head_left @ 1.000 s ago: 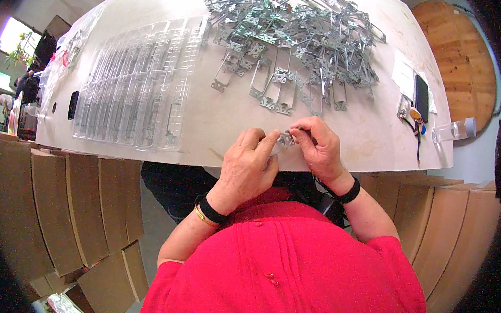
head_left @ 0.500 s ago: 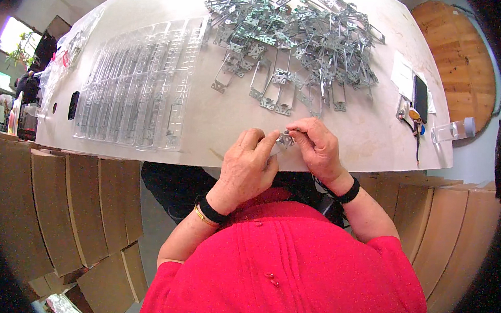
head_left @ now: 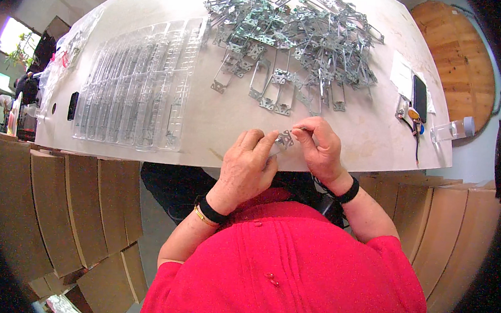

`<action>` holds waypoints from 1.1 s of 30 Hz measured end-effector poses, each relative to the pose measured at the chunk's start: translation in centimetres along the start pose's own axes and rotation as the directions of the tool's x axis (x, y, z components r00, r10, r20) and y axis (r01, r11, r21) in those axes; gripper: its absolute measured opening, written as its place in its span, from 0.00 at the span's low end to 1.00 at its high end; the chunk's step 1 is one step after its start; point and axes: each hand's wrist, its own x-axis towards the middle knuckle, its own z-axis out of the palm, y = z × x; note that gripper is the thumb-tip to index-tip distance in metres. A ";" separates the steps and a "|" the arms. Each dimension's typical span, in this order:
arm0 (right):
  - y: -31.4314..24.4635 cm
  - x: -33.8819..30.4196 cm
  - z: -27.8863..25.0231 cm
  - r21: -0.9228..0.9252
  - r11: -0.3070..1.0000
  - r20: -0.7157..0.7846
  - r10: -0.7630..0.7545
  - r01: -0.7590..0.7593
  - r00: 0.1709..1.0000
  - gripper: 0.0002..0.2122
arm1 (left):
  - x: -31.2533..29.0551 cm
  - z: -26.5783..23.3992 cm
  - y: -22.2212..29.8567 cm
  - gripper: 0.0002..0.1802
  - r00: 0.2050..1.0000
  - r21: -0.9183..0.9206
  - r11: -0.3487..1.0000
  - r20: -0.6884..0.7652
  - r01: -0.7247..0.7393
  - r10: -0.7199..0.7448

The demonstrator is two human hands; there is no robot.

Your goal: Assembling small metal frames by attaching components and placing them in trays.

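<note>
Near the front edge of the table, my left hand (head_left: 247, 162) pinches a small flat metal bracket (head_left: 286, 139) with holes in it between thumb and fingers. Just to the right, my right hand (head_left: 320, 148) has thumb and forefinger pressed together close by the bracket's right end. What sits between those right fingertips, if anything, is too small to make out. Beyond both hands lies a large heap of similar metal brackets (head_left: 293, 37) with long bent wire arms, tangled together.
A clear plastic tray (head_left: 135, 88) with long compartments holding metal parts lies at the left of the white table (head_left: 207, 120). At the right are a black phone (head_left: 419, 97), a small tool (head_left: 415, 120) and a clear tube (head_left: 450, 132). Cardboard boxes (head_left: 89, 205) stand below.
My right hand has shifted slightly right, its fingertips drawing off the bracket, so more of the bracket shows. My left hand stays where it was.
</note>
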 end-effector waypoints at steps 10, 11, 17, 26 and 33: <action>0.0 0.0 0.0 0.023 0.998 0.023 -0.062 0.061 0.998 0.08 | -0.2 0.0 -0.5 0.27 0.993 0.003 0.995 -0.076 0.095 -0.095; 0.0 -0.1 0.0 0.023 0.998 0.023 -0.061 0.061 0.998 0.08 | -0.2 0.0 -0.5 0.26 0.993 0.000 0.995 -0.072 0.096 -0.096; -0.2 0.1 -0.1 0.027 0.996 0.068 -0.081 0.079 0.994 0.08 | -0.2 0.0 -0.4 0.26 0.991 0.000 0.993 -0.071 0.115 -0.115; 0.1 0.0 0.1 -0.004 0.995 0.068 -0.097 0.098 0.993 0.07 | -0.2 0.0 -0.3 0.26 0.992 0.001 0.995 -0.083 0.095 -0.095; 0.2 0.1 0.2 -0.027 0.997 0.088 -0.076 0.079 0.993 0.06 | -0.2 0.0 -0.4 0.26 0.992 -0.005 0.996 -0.085 0.090 -0.090</action>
